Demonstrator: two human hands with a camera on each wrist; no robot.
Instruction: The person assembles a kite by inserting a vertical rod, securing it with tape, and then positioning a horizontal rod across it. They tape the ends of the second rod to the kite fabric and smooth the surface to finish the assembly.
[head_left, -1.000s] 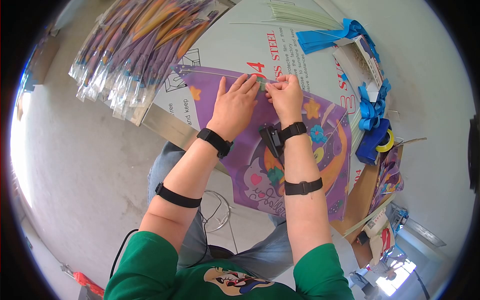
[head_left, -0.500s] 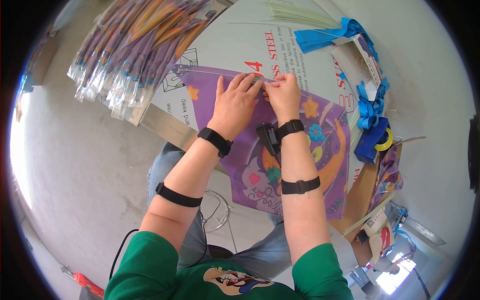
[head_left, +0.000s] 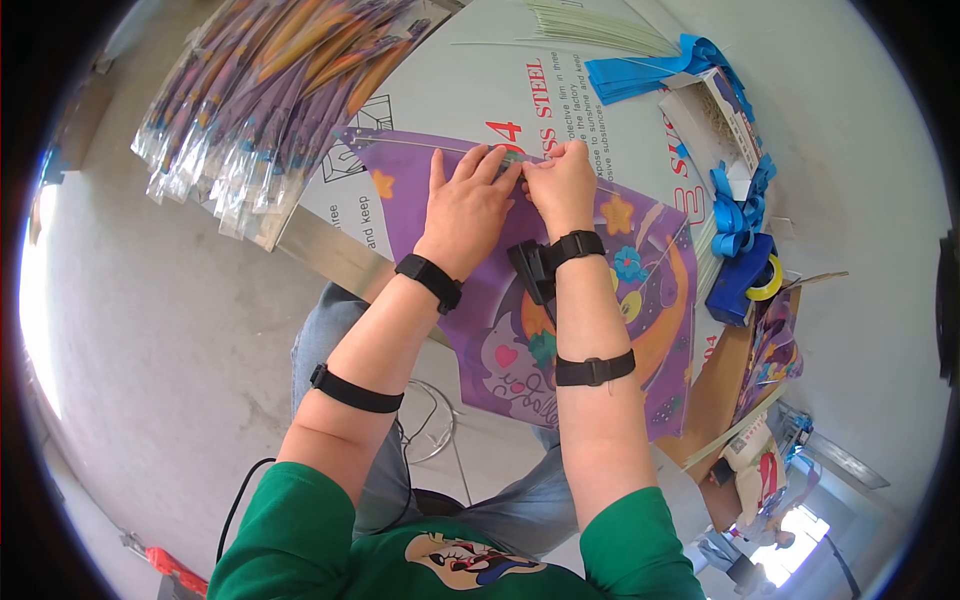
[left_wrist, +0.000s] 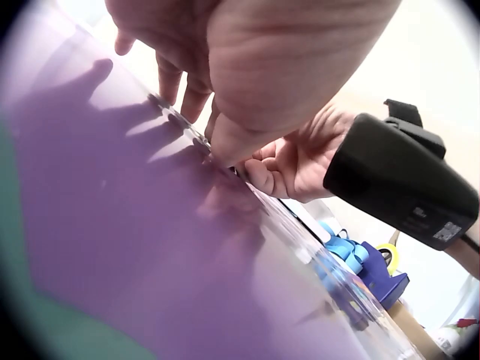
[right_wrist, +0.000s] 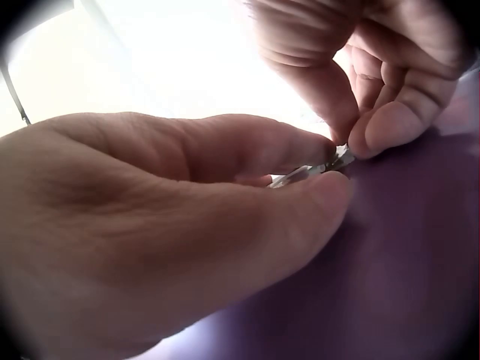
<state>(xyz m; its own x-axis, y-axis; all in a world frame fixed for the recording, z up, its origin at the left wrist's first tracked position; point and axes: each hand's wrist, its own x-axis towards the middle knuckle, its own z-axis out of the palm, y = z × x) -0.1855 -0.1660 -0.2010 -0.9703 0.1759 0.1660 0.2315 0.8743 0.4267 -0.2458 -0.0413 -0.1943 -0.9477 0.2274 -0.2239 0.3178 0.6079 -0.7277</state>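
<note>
A purple printed sheet with stars and a moon, which looks like a kite, lies in front of me. A thin rod runs along its top edge. At that edge my left hand lies with several fingers spread. Its thumb and index finger pinch a small shiny translucent piece, whose exact kind I cannot tell. My right hand meets it from the right, fingers curled, pinching the piece's other end between thumb and finger. In the head view the fingertips hide most of it.
Bagged purple and orange bundles are piled at the upper left. Thin pale rods lie at the back. Blue ribbon, a small opened carton and a blue tape dispenser with a yellow-rimmed roll stand on the right.
My right hand has shifted slightly left, closer to the left thumb. A greenish bit between the hands is now mostly covered. My left hand has barely moved.
</note>
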